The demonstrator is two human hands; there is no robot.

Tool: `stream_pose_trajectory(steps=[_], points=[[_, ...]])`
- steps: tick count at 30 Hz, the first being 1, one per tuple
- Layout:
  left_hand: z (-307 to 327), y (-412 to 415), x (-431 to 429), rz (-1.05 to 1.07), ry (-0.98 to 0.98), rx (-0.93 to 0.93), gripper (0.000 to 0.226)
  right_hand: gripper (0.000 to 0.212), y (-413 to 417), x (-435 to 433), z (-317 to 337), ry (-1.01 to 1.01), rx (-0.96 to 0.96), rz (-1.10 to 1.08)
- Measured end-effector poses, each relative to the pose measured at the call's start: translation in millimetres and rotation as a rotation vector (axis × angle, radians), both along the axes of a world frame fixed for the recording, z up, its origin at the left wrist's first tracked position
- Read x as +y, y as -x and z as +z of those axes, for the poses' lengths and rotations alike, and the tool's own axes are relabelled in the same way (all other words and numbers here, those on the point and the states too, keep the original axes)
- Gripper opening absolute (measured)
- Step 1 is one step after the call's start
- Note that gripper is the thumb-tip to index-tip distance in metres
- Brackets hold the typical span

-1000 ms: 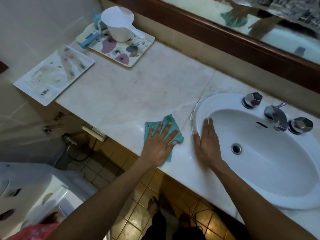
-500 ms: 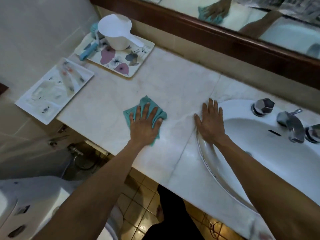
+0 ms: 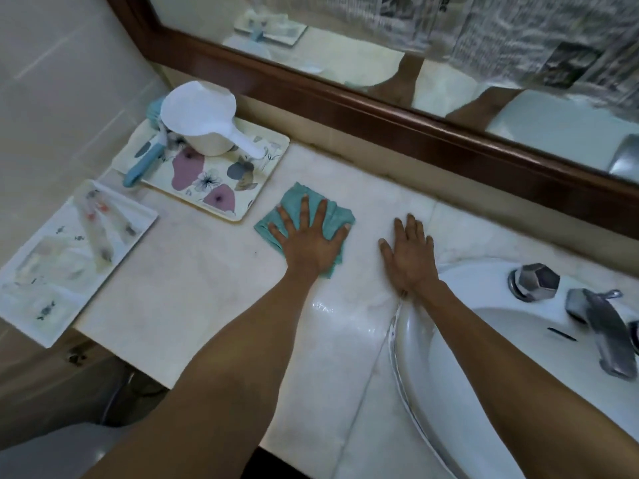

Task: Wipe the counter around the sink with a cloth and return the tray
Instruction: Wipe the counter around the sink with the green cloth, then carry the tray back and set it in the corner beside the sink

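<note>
My left hand lies flat with spread fingers on a folded teal cloth, pressing it onto the pale marble counter, just right of the flowered tray. My right hand rests flat and empty on the counter beside the rim of the white sink. The flowered tray sits at the counter's far left corner and carries a white scoop and a blue-handled brush.
A second white tray holding small packets overhangs the counter's left end. Chrome tap and faceted knob stand behind the sink. A wood-framed mirror runs along the back wall. A wet streak shines near the sink rim.
My left hand has pushed the cloth away from the front edge toward the back of the counter, near the flowered tray. My right hand moved off the sink rim onto the counter.
</note>
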State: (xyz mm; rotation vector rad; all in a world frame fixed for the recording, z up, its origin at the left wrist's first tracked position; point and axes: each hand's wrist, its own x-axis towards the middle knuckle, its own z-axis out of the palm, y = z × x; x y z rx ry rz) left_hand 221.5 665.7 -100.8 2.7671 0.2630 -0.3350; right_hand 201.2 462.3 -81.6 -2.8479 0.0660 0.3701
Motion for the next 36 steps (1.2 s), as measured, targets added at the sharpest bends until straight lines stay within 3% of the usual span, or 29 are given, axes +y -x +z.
stream_pose_trajectory(steps=[6, 9, 13, 18, 24, 27, 29, 32, 34, 36], points=[[25.2, -6.8, 16.2, -0.080, 0.076, 0.151, 0.079, 0.058, -0.3, 14.1, 9.3, -0.004, -0.004, -0.039], [59.5, -7.0, 52.6, -0.142, 0.257, 0.259, 0.068, 0.047, -10.3, 30.0, 30.2, -0.023, -0.076, -0.063], [98.0, 10.6, 128.6, -0.045, 0.565, 0.116, 0.029, 0.042, -29.4, 85.4, 61.6, -0.039, -0.195, -0.058], [127.5, 46.9, 245.6, 0.253, 0.557, -0.067, 0.016, 0.040, -47.7, 206.9, 92.2, -0.193, -0.210, 0.121], [111.1, 109.5, 382.9, 0.585, 0.423, -0.312, 0.017, 0.032, -52.4, 350.2, 87.2, -0.323, -0.055, 0.410], [86.1, 141.2, 439.3, 0.747, 0.267, -0.410, 0.024, 0.042, -56.6, 404.9, 71.8, -0.375, 0.074, 0.471], [66.3, 159.4, 470.4, 0.824, 0.148, -0.407, 0.034, 0.054, -57.9, 435.6, 62.3, -0.353, 0.121, 0.488], [45.3, 175.8, 501.1, 0.937, 0.052, -0.251, 0.056, 0.069, -56.5, 472.4, 51.0, -0.254, 0.125, 0.501], [34.5, 179.7, 514.8, 0.957, 0.107, -0.199, 0.064, 0.077, -55.1, 490.5, 44.3, -0.224, 0.148, 0.495], [31.5, 177.1, 522.2, 0.987, 0.344, -0.204, 0.066, 0.081, -55.7, 502.9, 38.5, -0.227, 0.189, 0.450]])
